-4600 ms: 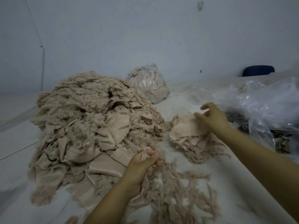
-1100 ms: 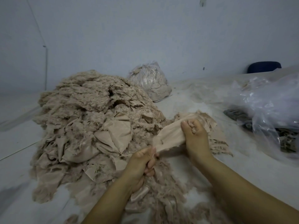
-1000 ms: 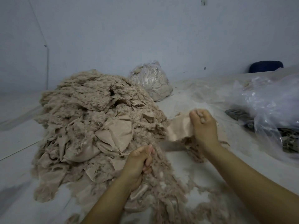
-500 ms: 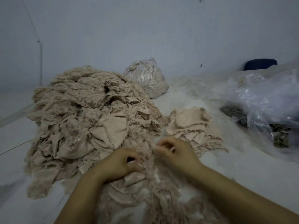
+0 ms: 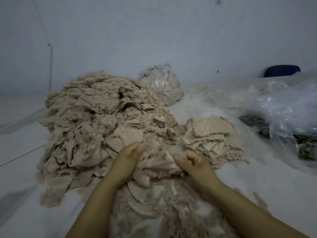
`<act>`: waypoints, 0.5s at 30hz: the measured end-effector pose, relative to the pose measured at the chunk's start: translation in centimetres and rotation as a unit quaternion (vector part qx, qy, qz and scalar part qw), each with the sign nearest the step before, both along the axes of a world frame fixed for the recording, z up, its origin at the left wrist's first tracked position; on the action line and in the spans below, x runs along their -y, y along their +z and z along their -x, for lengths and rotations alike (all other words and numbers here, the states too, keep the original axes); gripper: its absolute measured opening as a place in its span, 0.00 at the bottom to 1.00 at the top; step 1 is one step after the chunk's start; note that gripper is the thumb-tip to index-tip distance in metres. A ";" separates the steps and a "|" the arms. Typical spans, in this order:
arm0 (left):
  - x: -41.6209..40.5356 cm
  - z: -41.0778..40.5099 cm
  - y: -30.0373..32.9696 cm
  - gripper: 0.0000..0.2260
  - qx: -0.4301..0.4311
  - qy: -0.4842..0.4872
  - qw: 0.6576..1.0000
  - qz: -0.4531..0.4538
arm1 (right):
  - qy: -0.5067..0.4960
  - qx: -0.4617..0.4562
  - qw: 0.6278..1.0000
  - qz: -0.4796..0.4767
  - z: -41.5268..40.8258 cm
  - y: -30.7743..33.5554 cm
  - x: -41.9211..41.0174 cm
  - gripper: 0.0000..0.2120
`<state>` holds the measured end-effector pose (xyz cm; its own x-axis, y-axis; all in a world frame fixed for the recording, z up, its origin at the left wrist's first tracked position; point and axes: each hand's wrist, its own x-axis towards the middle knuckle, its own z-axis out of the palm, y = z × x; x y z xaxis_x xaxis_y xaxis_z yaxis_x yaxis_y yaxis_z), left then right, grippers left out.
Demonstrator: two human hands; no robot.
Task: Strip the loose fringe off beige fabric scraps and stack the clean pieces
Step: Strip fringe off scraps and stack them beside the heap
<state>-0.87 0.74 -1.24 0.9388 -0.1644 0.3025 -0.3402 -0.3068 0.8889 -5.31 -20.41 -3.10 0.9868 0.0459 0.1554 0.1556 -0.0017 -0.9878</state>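
A big heap of fringed beige scraps [image 5: 103,121] fills the left half of the pale surface. To its right lies a low stack of clean beige pieces [image 5: 211,133]. In front of me, my left hand [image 5: 127,159] and my right hand [image 5: 193,163] each grip one side of a fringed beige scrap [image 5: 158,163] at the heap's near edge. Fuzzy fringe shows along the scrap's top between my hands. Stripped fringe [image 5: 173,208] lies strewn below my wrists.
A tied clear bag of beige waste [image 5: 162,85] stands behind the heap by the wall. Clear plastic sheeting [image 5: 283,114] over dark grey scraps [image 5: 255,121] takes up the right side. A dark blue chair back [image 5: 282,70] shows at far right.
My right hand laid a clean piece on the stack, then came back to the heap. Both hands now hold a new scrap and have lifted it a little.
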 end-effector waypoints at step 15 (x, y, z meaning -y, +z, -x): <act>4.3 2.4 -0.5 0.11 0.062 -0.072 0.993 -0.064 | -0.002 -0.021 0.994 -0.109 0.4 0.5 0.8 0.11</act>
